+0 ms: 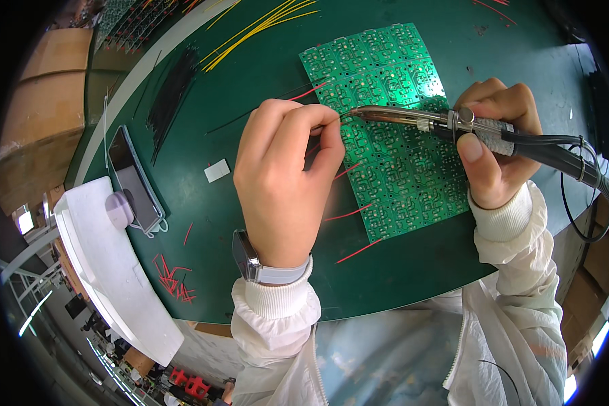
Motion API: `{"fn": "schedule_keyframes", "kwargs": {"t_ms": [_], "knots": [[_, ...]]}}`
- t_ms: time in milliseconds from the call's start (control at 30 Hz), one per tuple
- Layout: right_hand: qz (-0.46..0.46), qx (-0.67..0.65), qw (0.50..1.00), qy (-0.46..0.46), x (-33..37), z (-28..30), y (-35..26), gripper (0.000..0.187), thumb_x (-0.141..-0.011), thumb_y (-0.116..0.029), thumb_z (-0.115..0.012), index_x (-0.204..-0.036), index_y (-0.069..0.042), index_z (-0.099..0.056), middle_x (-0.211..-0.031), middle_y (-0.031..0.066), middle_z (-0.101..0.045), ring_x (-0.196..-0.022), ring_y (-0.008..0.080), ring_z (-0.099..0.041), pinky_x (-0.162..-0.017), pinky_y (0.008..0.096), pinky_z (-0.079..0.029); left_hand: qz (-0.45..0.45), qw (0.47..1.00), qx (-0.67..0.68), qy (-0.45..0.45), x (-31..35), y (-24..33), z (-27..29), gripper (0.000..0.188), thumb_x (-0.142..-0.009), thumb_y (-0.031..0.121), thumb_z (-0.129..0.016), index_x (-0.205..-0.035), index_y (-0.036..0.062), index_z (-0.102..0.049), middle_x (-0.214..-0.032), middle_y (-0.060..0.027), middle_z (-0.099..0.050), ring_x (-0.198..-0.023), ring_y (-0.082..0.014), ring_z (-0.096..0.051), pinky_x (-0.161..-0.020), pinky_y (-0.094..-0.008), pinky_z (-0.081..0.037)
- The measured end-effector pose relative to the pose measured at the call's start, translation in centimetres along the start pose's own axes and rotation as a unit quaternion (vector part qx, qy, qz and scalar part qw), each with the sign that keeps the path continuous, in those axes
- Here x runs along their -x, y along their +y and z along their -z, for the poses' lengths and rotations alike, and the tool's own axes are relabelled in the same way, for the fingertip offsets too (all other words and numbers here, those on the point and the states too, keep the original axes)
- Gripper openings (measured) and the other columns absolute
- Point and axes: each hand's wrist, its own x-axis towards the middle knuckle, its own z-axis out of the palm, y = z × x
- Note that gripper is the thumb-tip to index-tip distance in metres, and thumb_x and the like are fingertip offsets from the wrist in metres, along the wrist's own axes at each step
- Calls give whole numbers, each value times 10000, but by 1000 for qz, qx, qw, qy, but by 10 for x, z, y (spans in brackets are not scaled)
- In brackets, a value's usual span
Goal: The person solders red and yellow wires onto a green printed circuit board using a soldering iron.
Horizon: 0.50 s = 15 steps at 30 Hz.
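A green circuit board panel (396, 183), patterned with many repeated small circuits, lies on the green mat (271, 304). My left hand (284, 176) is at its left edge, thumb and forefinger pinched on a thin black wire (230, 124) that trails out to the left. My right hand (497, 139) grips a soldering iron (480, 125) with a metal tube clamped along it. The iron's tip meets the board just beside my left fingertips; the exact contact is too small to make out. Short red wires (348, 214) stick out from the board's left edge.
Yellow wires (250, 30) and a bundle of black wires (172, 101) lie at the far left. Cut red wires (174, 279) sit near a phone (135, 179) leaning by a white foam block (115, 271). A small white square (216, 170) is left of my hand. The iron's cable (561, 141) runs right.
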Motion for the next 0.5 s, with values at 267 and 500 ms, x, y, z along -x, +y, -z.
{"fn": "schedule_keyframes", "kwargs": {"t_ms": [267,500], "knots": [[2,-2,1000,4,0,0,1,267,-700,-96,-652,-825,61,-475,-703,123,-540,-580,111,-469,-512,228,-364,-3,1000,-10,-1,0,0,0,216,-604,-97,-650,-742,37,-553,-745,-61,-517,-643,-209,-540,-544,-305,-441],[-5,2,1000,5,0,1,0,271,-710,-108,-658,-832,56,-480,-710,117,-546,-589,111,-476,-524,222,-372,-2,1000,-18,-7,-1,2,1,208,-618,-110,-647,-765,15,-570,-741,-65,-539,-647,-186,-558,-570,-279,-448]]}}
